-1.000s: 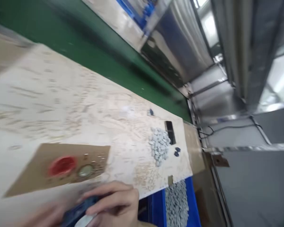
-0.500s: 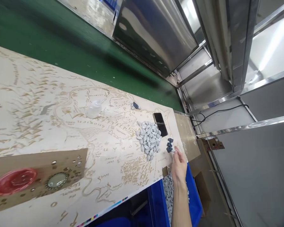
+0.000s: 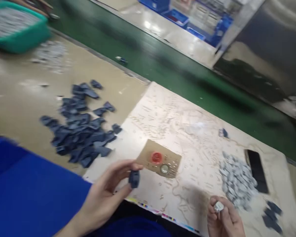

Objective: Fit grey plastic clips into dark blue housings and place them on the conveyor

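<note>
My left hand (image 3: pixel 106 197) pinches a small dark blue plastic piece (image 3: pixel 134 178) between thumb and fingers, above the near edge of a printed map sheet (image 3: pixel 187 128). My right hand (image 3: pixel 224 220) holds a small pale grey piece (image 3: pixel 218 206) at its fingertips, low at the right. A heap of pale grey pieces (image 3: pixel 236 179) lies just beyond the right hand. A large heap of dark blue pieces (image 3: pixel 81 131) is spread on the table to the left of my left hand. The picture is blurred by motion.
A brown card (image 3: pixel 150 153) with a red cap (image 3: pixel 157 157) and a clear round lid lies on the map sheet. A black phone (image 3: pixel 256 170) sits by the grey heap. A teal bin (image 3: pixel 17 29) stands far left, a green conveyor belt (image 3: pixel 177 75) behind, a blue surface (image 3: pixel 27 194) near left.
The view swung left, bringing the dark blue heap and teal bin into sight. My right hand came back from the far pile holding a grey piece. My left hand now shows holding a blue piece.
</note>
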Demonstrator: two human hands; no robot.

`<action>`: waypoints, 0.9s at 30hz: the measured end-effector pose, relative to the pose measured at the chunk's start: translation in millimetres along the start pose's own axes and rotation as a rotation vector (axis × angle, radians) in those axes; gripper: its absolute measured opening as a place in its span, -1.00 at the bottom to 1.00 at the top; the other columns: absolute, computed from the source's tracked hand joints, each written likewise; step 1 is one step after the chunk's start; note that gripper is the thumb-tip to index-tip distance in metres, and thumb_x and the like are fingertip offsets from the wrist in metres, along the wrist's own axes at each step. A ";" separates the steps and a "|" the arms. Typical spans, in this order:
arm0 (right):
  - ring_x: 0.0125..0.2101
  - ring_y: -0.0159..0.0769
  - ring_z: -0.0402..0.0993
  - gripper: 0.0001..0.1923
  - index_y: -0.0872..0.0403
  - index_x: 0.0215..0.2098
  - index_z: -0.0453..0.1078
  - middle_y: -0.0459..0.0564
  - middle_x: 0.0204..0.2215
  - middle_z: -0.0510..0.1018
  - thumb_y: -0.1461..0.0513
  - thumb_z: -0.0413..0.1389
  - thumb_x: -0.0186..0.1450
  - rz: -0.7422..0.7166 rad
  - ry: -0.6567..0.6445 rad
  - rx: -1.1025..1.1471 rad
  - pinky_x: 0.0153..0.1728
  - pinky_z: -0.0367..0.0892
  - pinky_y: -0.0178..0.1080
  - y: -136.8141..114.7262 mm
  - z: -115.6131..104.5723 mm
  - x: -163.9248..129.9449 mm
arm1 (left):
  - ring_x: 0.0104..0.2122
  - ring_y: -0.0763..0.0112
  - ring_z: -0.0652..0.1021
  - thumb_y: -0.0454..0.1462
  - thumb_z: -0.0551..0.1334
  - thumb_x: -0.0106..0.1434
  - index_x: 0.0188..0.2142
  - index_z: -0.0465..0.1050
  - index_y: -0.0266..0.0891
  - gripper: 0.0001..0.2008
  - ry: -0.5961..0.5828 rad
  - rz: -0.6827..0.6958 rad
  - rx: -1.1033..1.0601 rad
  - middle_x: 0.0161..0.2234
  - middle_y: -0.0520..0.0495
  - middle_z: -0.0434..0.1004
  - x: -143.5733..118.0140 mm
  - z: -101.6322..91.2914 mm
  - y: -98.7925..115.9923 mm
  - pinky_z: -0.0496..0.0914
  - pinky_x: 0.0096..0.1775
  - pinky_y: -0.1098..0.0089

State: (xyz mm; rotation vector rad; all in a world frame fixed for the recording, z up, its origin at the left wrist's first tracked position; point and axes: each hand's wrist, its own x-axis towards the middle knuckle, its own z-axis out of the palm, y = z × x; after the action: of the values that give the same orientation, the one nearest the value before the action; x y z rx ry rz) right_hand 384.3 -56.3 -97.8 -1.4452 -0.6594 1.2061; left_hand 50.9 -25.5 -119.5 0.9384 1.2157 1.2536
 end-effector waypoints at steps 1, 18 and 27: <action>-0.51 -0.10 0.71 -0.78 -0.22 -0.27 0.76 0.08 -0.39 0.80 0.05 0.57 0.12 -0.009 -0.040 -0.062 -0.55 0.68 -0.21 4.9 7.6 10.7 | 0.00 0.23 0.73 -0.02 0.45 0.40 0.13 0.62 0.03 -0.65 0.033 0.029 0.015 -0.01 -0.08 0.73 1.4 -6.6 0.7 0.67 0.06 0.33; -0.31 -0.22 0.77 -0.63 -0.08 0.02 0.71 0.04 -0.25 0.80 0.43 0.27 0.39 -0.843 -0.350 -0.822 -0.28 0.71 -0.27 0.9 132.4 28.9 | -0.15 0.28 0.78 -0.10 0.45 0.39 0.11 0.66 0.07 -0.69 0.229 0.071 0.120 -0.18 0.00 0.78 -11.8 -11.1 -0.4 0.69 -0.06 0.52; -0.33 -0.24 0.75 -0.77 -0.10 -0.09 0.74 0.02 -0.29 0.80 0.34 0.32 0.40 -0.680 -0.293 -0.716 -0.30 0.67 -0.28 -6.1 137.7 24.7 | -0.27 0.33 0.79 -0.07 0.45 0.38 -0.05 0.76 0.16 -0.82 0.196 0.093 0.162 -0.21 0.06 0.81 0.5 -6.5 15.0 0.66 -0.19 0.61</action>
State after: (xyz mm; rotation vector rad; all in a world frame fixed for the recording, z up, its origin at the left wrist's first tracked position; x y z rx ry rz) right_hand 267.1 19.4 -85.4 -1.4075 -1.7528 0.6500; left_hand 41.8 -23.8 -105.9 1.0174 1.4587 1.3608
